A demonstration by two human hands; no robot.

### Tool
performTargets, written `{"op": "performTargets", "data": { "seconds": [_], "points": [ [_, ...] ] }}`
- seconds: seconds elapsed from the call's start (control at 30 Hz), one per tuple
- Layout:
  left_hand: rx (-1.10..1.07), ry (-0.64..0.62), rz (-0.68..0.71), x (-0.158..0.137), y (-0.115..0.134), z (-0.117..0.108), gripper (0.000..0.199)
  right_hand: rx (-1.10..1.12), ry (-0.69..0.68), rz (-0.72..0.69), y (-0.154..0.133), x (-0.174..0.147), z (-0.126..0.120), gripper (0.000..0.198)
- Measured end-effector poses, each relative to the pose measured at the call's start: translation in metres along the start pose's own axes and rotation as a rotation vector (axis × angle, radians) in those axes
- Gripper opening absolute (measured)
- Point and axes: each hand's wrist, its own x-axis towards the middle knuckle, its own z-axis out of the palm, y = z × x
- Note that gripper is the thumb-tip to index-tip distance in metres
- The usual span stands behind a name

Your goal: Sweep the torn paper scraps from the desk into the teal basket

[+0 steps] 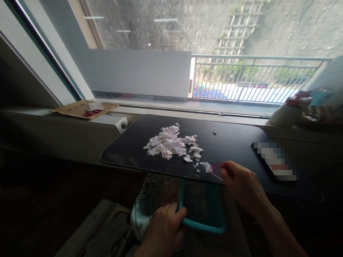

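My left hand is closed on the rim of a teal-edged container, held below the table's front edge. Its inside is dark and hard to read. Over the front of the table, my right hand has its fingers curled round a reddish, see-through flat thing with a thin pale edge; its kind is unclear. That thing meets a few paper scraps. To its left, a loose pile of small white and pinkish paper pieces is spread on the dark table.
A phone-like dark object, partly pixelated, lies on the table's right side. Red-handled scissors rest on a brown envelope beside a white radiator. A white vase-like object stands on the sill at right.
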Motion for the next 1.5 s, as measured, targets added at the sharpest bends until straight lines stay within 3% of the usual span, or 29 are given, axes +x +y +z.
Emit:
{"op": "performTargets", "data": {
  "seconds": [0.3, 0.6, 0.83, 1.33, 1.5],
  "points": [
    [-0.004, 0.011, 0.005, 0.0, -0.001, 0.001, 0.02, -0.029, 0.0, 0.064, 0.004, 0.0, -0.004, 0.019],
    [0.019, -0.029, -0.01, 0.001, 0.001, -0.002, 0.018, 0.151, -0.001, -0.131, -0.019, 0.005, 0.018, 0.021],
    [0.006, 0.013, 0.003, 0.0, 0.0, -0.001, 0.019, -0.054, 0.082, -0.123, -0.006, -0.004, 0.013, 0.022],
    [-0.011, 0.03, 0.012, -0.001, 0.001, 0.001, 0.021, -0.045, 0.081, -0.139, -0.027, -0.002, 0.022, 0.022],
    [-0.003, 0.023, 0.016, 0.0, 0.0, 0.0, 0.019, 0.003, 0.058, -0.221, -0.034, -0.002, 0.027, 0.021]
  ]
}}
